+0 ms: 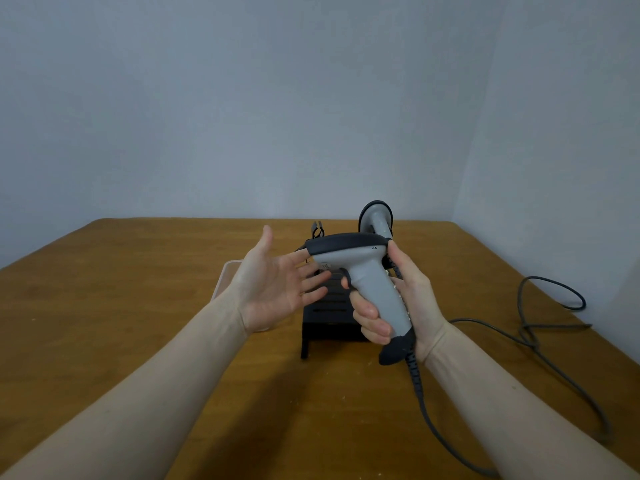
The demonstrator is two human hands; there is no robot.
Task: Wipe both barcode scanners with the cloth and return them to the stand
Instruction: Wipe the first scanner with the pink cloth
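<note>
The scanner (pixel 367 271) is smooth grey plastic with matt black rubber-like trim. The stand (pixel 329 317) looks like matt black plastic. The worktop (pixel 138 306) is brown wood, slightly glossy. The tray (pixel 228 275) is clear plastic.

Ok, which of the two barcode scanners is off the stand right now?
The nearer scanner, gripped by the right hand; the other scanner sits behind it on the black stand.
</note>
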